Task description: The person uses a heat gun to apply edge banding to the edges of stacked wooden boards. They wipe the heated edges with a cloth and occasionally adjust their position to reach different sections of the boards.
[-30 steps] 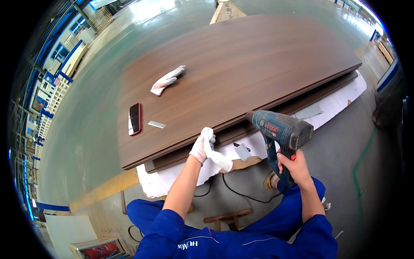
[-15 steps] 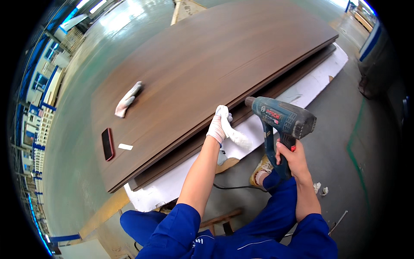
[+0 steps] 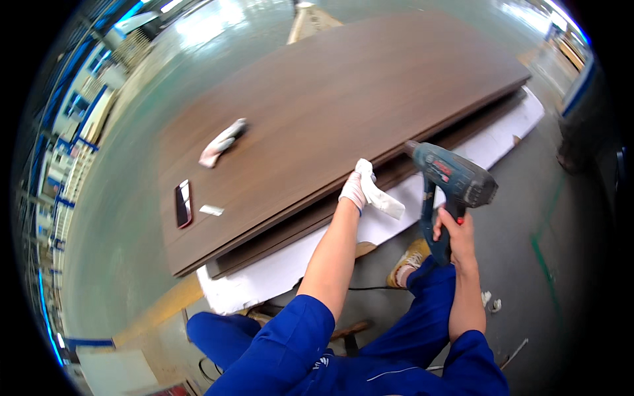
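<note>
My left hand [image 3: 353, 191], in a white glove, is closed on a folded white cloth [image 3: 384, 200] at the near edge of a dark brown wooden panel [image 3: 343, 99]. The loose end of the cloth hangs out past that edge. Bare, my right hand [image 3: 457, 232] grips the handle of a blue heat gun [image 3: 459, 177]. Its nozzle points left toward the panel's edge, a little to the right of the cloth. Whether hot air is blowing cannot be seen.
On the panel lie a crumpled white glove [image 3: 223, 142], a phone [image 3: 183, 204] and a small white slip [image 3: 211, 210]. Another brown panel [image 3: 271, 247] rests below, over a white sheet [image 3: 244, 287]. A dark cord [image 3: 370, 288] runs by my yellow shoe [image 3: 409, 259].
The whole view has shifted, with panel, phone and glove now further right. My left hand still holds the cloth by the panel's edge, and my right hand still grips the heat gun.
</note>
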